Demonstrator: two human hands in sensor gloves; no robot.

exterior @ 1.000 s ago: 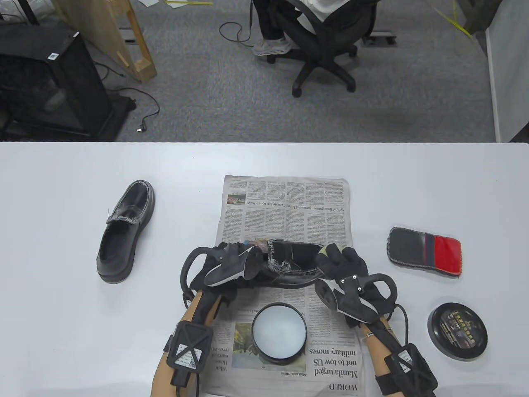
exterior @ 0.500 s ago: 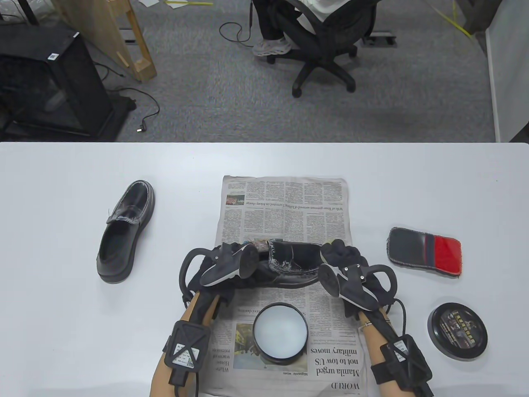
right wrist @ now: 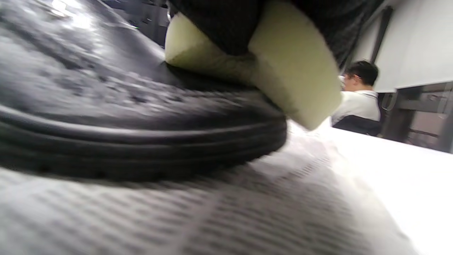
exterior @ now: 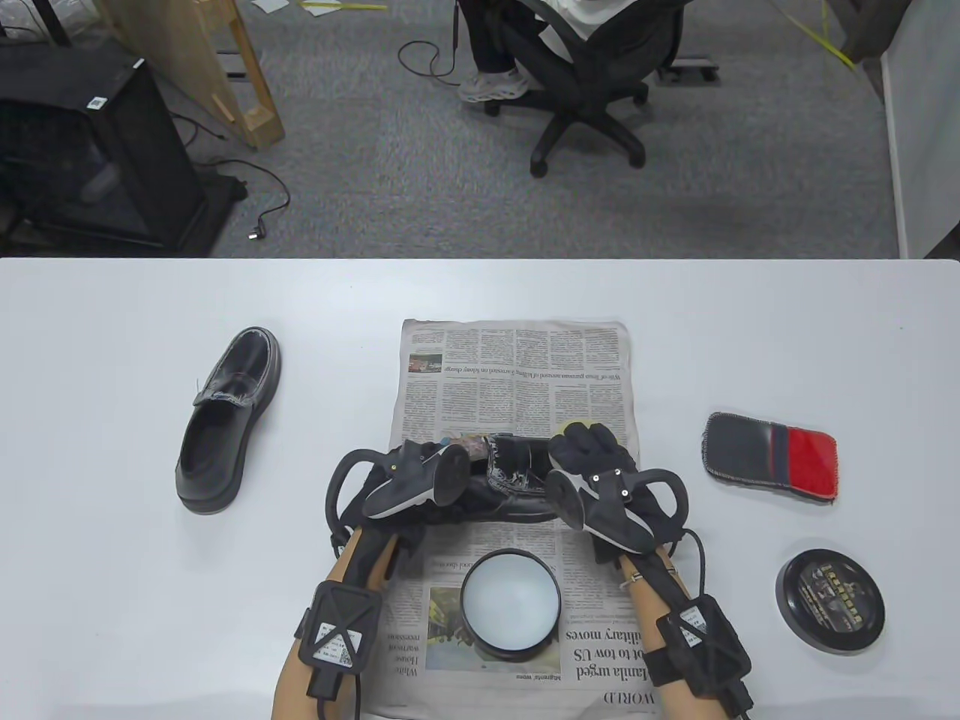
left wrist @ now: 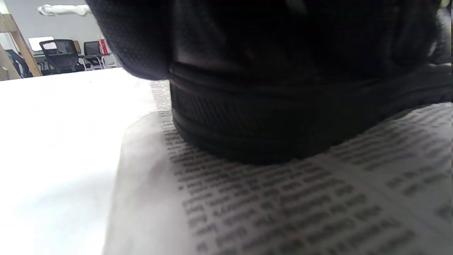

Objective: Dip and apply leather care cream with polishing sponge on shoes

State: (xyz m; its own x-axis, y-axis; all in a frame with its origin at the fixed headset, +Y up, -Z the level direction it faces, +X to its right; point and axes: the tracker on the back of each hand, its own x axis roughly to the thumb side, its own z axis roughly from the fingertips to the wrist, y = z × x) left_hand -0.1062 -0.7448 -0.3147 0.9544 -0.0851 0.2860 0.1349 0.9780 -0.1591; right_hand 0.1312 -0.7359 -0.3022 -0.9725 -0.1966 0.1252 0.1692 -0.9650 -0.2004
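A black leather shoe [exterior: 517, 476] lies sideways on the newspaper [exterior: 517, 375], toe to the right. My left hand [exterior: 409, 469] holds its heel end; the left wrist view shows the heel and sole [left wrist: 254, 120] on the paper. My right hand [exterior: 589, 450] grips a pale yellow polishing sponge [right wrist: 283, 67] and presses it on the toe of the shoe [right wrist: 106, 106]; a sliver of the sponge [exterior: 562, 426] shows in the table view. The open tin of whitish cream [exterior: 510, 600] sits on the newspaper near me.
A second black shoe [exterior: 229, 416] lies on the white table [exterior: 112, 337] to the left. A black and red polishing cloth [exterior: 771, 456] and the tin's black lid [exterior: 830, 591] lie to the right.
My right hand has slid the sponge leftward along the toe, toward the middle of the shoe. The left hand and the shoe have stayed in place.
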